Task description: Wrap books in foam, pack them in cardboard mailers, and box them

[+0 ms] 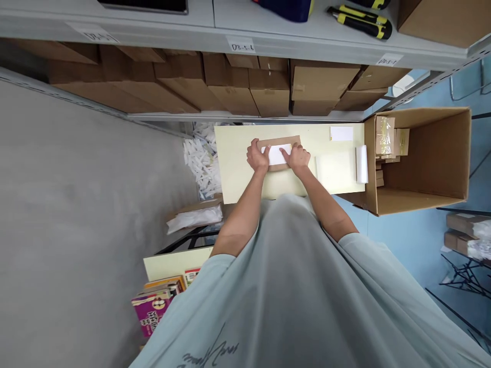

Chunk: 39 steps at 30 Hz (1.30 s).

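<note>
A flat brown cardboard box lies on the pale tabletop in front of me, with a white label on its upper face. My left hand grips the box's left end, thumb lying at the label's left edge. At the opposite end my right hand holds the box, its thumb on the label's right part. The fingers of both hands curl round the box's sides and are partly hidden.
Right of the table stands an open carton with several small boxes inside. A label roll and a loose white label lie at the table's right end. Shelved boxes line the far side; a utility knife rests above.
</note>
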Each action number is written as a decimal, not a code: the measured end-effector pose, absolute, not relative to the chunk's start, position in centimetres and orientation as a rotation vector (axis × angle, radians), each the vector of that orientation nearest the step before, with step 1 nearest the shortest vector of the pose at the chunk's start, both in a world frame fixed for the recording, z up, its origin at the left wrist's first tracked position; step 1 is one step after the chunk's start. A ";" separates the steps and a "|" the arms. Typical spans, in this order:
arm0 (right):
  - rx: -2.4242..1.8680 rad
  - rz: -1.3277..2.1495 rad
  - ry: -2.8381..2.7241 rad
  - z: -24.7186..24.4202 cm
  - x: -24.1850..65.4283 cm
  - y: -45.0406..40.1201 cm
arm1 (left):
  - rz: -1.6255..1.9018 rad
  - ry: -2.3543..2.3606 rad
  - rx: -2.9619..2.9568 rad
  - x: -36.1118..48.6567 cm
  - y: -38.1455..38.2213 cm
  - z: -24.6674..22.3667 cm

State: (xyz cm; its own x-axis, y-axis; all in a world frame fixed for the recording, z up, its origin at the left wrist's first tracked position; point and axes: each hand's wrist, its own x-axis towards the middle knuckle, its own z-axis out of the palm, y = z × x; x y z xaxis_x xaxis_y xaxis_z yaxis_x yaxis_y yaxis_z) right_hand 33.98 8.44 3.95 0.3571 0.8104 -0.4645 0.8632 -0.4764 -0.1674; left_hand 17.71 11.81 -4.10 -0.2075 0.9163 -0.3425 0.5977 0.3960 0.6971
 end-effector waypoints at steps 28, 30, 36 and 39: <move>3.052 -1.839 1.452 0.1 37.7 -2.3 | 0.470 1.536 1.078 10.4 3.3 -0.1; 3.047 -1.770 1.495 0.4 37.0 -2.7 | 0.489 1.543 1.118 10.8 2.4 0.2; 3.196 -1.556 1.653 3.8 37.2 -1.7 | 0.679 1.721 1.338 10.8 3.4 3.2; 3.225 -1.457 1.634 4.6 37.1 -1.5 | 0.670 1.743 1.392 10.2 4.2 4.0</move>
State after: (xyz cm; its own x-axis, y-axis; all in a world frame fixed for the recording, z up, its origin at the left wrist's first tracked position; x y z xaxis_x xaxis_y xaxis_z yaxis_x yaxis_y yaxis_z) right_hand 37.13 -1.50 4.60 0.4553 0.8556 -0.2464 0.3425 -0.4238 -0.8385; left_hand 10.20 4.17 3.99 -0.0850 0.9636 -0.2533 0.5458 0.2577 0.7973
